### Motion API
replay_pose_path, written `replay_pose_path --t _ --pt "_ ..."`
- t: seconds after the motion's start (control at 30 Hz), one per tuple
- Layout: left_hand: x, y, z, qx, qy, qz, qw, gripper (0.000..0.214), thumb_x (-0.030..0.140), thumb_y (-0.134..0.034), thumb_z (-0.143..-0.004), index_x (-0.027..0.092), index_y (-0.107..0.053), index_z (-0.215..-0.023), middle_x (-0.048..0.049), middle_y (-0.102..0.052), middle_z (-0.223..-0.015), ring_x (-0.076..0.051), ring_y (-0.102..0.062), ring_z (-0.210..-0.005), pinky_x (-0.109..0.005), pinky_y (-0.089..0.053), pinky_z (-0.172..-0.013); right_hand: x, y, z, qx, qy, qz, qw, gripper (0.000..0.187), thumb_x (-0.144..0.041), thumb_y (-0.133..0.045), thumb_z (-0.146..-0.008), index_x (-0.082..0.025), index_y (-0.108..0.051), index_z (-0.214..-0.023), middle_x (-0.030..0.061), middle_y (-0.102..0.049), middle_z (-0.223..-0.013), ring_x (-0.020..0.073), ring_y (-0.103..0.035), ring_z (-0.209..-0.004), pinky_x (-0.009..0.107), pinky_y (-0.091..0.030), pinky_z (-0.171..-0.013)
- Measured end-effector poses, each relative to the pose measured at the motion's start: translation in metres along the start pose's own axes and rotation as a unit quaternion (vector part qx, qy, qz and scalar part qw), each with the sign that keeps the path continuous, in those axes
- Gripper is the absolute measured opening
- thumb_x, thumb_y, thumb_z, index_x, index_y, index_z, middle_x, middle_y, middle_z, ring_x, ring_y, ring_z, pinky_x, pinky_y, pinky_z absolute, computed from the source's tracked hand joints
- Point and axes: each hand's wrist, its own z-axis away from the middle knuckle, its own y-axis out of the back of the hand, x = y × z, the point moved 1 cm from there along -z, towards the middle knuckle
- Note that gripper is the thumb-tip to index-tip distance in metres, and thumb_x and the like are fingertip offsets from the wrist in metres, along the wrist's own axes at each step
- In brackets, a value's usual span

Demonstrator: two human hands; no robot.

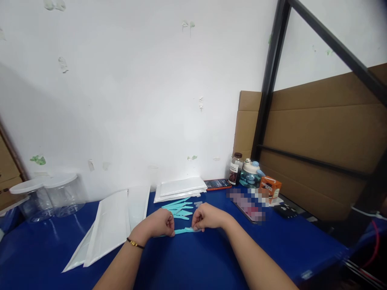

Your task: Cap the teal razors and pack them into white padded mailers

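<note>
A turquoise eyebrow razor [183, 230] lies level between my two hands, low over the blue table. My left hand [161, 222] is closed on its handle end. With a pinch, my right hand [207, 217] grips the other end, where a small pale clear cap [196, 229] partly shows between the fingertips. How far the cap sits over the blade is too small to tell. Just beyond the hands, several more turquoise razors [181, 211] lie in a loose fanned pile. Small clear caps [198, 204] rest to the right of that pile.
White padded envelopes [109, 221] lie at left, with more stacked [181, 187] by the wall. Clear lidded tubs [65, 197] stand far left. At right are a phone [217, 184], a brown bottle [235, 169], a blue-lidded jug [250, 175] and an orange box [270, 188].
</note>
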Motion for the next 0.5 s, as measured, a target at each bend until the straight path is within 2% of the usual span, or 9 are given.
replay_pose_path --t 0.13,0.23,0.3,0.4,0.43,0.5 --pt "0.001 -0.007 -0.004 -0.026 -0.026 0.021 0.999 0.018 0.033 -0.065 -0.057 0.019 -0.069 -0.069 0.0021 -0.064 -0.061 -0.011 -0.052 -0.055 -0.021 -0.034 -0.049 -0.004 -0.005 -0.002 0.0 0.022 0.024 0.999 0.018 -0.023 -0.067 -0.066 -0.015 -0.073 -0.081 -0.0008 -0.064 -0.061 0.0092 -0.058 -0.051 0.015 -0.043 -0.05" --pt "0.0 -0.009 -0.008 -0.028 -0.03 0.021 0.999 0.024 0.038 -0.067 -0.058 0.019 -0.068 -0.071 0.0023 -0.064 -0.063 -0.012 -0.052 -0.057 -0.02 -0.034 -0.049 -0.006 0.002 0.002 0.015 0.013 0.031 0.999 0.017 -0.022 -0.066 -0.066 -0.015 -0.072 -0.08 -0.0007 -0.065 -0.061 0.0089 -0.057 -0.05 0.016 -0.042 -0.049" --pt "-0.001 -0.006 -0.009 0.02 -0.023 0.002 1.0 0.026 0.04 -0.066 -0.061 0.019 -0.066 -0.077 0.0019 -0.065 -0.069 -0.013 -0.055 -0.062 -0.021 -0.035 -0.052 -0.008 0.013 0.01 0.074 0.001 0.053 0.996 0.015 -0.02 -0.063 -0.067 -0.015 -0.072 -0.078 -0.0002 -0.065 -0.061 0.0087 -0.056 -0.049 0.016 -0.042 -0.048" --pt "-0.005 -0.001 -0.01 0.141 -0.012 -0.065 0.988 0.023 0.033 -0.062 -0.067 0.021 -0.064 -0.086 0.0 -0.064 -0.085 -0.015 -0.057 -0.075 -0.022 -0.037 -0.061 -0.008 0.03 0.024 0.16 -0.042 0.11 0.98 0.013 -0.017 -0.059 -0.068 -0.014 -0.071 -0.072 0.001 -0.065 -0.061 0.0086 -0.053 -0.046 0.017 -0.04 -0.046" --pt "-0.006 0.0 -0.01 0.167 -0.012 -0.086 0.982 0.021 0.031 -0.06 -0.069 0.022 -0.063 -0.088 -0.0008 -0.064 -0.089 -0.016 -0.057 -0.08 -0.023 -0.037 -0.064 -0.007 0.034 0.029 0.17 -0.067 0.13 0.975 0.011 -0.017 -0.06 -0.066 -0.015 -0.071 -0.069 0.0014 -0.065 -0.061 0.0088 -0.053 -0.045 0.018 -0.039 -0.046" --pt "-0.007 0.001 -0.011 0.18 -0.011 -0.109 0.978 0.019 0.029 -0.057 -0.072 0.023 -0.063 -0.088 -0.0019 -0.063 -0.093 -0.016 -0.057 -0.084 -0.024 -0.037 -0.068 -0.005 0.038 0.034 0.154 -0.131 0.164 0.966 0.008 -0.02 -0.065 -0.062 -0.015 -0.07 -0.066 0.002 -0.065 -0.058 0.0097 -0.052 -0.042 0.02 -0.038 -0.043"
